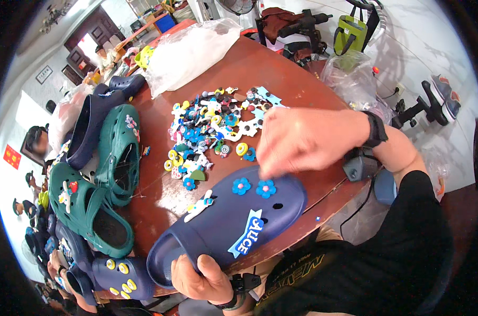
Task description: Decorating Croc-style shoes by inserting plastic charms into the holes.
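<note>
On the near side of the surface (297, 73), in the head view, the navy clog (223, 210) lies with its heel to the left and its toe to the right. The left hand (199, 279) grips the clog at the heel, fingers closed on the rim. The right hand (299, 139) is above the toe, fingers curled and blurred; whether they hold anything cannot be told.

Fitted so far: one white figure (199, 206), two blue flowers (254, 187) and a light-blue plate (246, 234). At least one hole (277, 206) beside the flowers is bare; the part under the right hand is hidden. The work is judged partly done.

A loose pile of charms (210, 129) lies beyond the clog, uncontained. To the left, two green clogs (91, 210) bear charms, and a second navy clog (139, 271) carries yellow ones.

Containers: a plastic bag (191, 58) lies at the far edge, contents not discernible. At far right are a green bag (349, 34) and a clear bag (347, 79); contents of both undetermined.
</note>
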`<state>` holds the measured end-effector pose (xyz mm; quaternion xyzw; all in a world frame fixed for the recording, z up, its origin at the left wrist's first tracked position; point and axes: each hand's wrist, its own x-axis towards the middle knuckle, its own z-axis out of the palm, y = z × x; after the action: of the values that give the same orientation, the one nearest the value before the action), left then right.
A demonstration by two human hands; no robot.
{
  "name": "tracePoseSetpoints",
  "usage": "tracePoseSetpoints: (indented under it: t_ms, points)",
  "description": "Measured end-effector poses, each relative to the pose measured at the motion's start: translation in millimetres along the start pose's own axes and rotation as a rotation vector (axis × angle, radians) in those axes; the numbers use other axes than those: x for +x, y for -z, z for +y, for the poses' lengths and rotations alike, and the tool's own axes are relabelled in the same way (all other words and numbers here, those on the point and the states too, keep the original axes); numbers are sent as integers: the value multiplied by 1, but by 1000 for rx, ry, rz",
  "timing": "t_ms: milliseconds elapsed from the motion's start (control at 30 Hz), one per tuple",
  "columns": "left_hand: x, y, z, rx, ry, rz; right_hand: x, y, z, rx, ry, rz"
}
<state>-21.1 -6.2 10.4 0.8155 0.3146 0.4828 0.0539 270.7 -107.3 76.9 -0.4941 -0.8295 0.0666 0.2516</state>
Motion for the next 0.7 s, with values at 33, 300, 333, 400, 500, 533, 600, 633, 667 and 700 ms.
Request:
tracePoseSetpoints:
  t_ms: [33, 300, 333, 400, 500, 533, 600, 633, 667, 700]
  points:
    - [0, 0, 1, -8, -7, -4, -3, 2, 6, 50, -131, 60]
    - [-4, -3, -1, 66, -3, 74, -26, 17, 52, 17, -424, 63]
    - [-2, -6, 2, 94, -26, 175, -25, 15, 51, -41, -346, -10]
    - [0, -5, 3, 70, -19, 144, -21, 12, 48, -145, -343, -111]
    - [0, -4, 3, 22, 10, 105, -19, 6, 44, -206, -376, -153]
    - [0, -4, 3, -2, 32, 98, -19, 4, 43, -204, -372, -154]
    - [-1, 0, 0, -5, 29, 51, -20, -1, 40, -320, -353, -105]
    - [-2, 2, -1, -12, 23, 3, -20, -3, 38, -345, -337, -63]
    - [-1, 2, 0, -8, 26, 4, -18, -4, 37, -342, -333, -66]
    - [0, 0, 1, -10, 18, 15, -18, -5, 36, -339, -310, -13]
